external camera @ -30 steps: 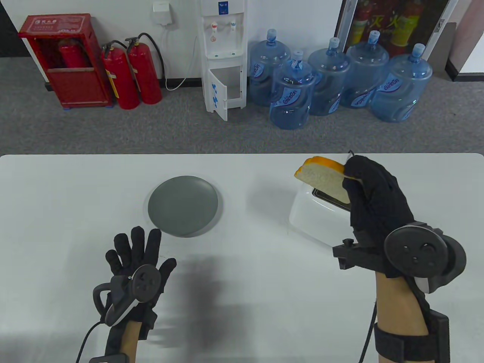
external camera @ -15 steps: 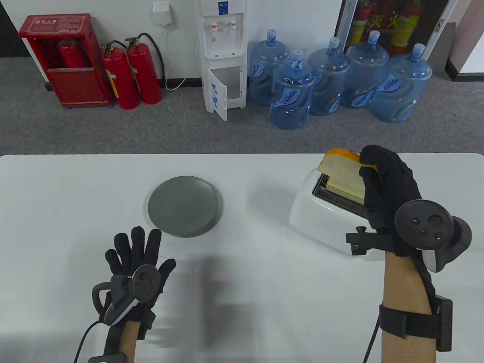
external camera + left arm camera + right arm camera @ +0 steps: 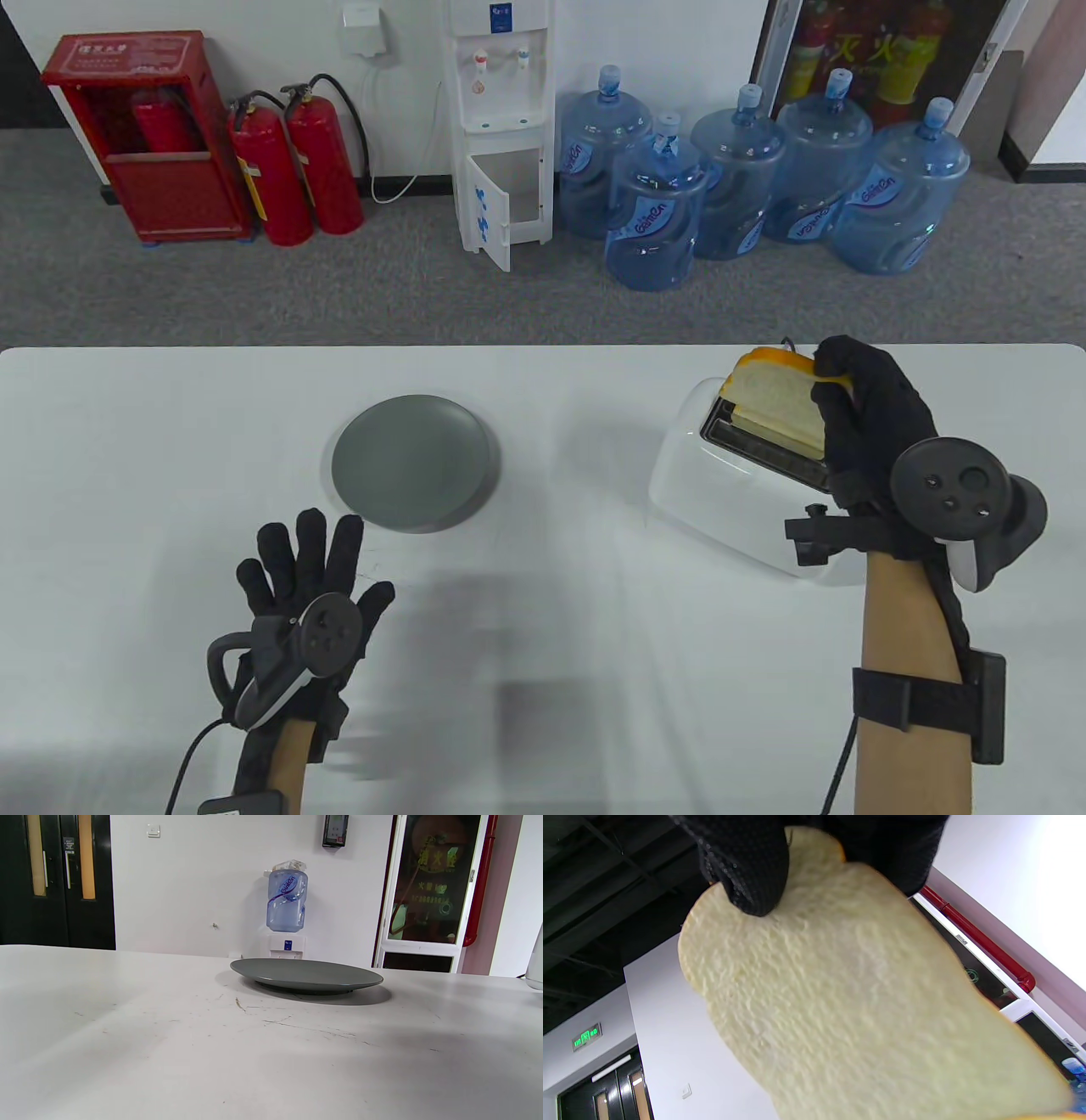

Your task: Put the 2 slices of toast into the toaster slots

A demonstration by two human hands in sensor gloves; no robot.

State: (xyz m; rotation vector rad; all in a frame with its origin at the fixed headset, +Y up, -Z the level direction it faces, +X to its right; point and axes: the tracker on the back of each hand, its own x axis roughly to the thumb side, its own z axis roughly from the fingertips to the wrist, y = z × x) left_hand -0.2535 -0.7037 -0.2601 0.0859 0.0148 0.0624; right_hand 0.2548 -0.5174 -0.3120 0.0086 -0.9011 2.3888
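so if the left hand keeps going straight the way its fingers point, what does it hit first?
Probably the round grey plate. The left hand lies open, fingers aimed away from the person at the plate's near rim, bare white table between them. Whether it would slide over or strike the rim is unclear.

Bright, even indoor light; soft blurred shadows on the table (image 3: 543,645); close toast (image 3: 865,1005) slightly blurred.

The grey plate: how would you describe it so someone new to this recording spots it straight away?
On the white table, look left of centre, well apart from the white toaster on the right. The grey plate lies just beyond the fingers of the left hand. It is the only round, flat, dark item on the tabletop, and nothing lies on it.
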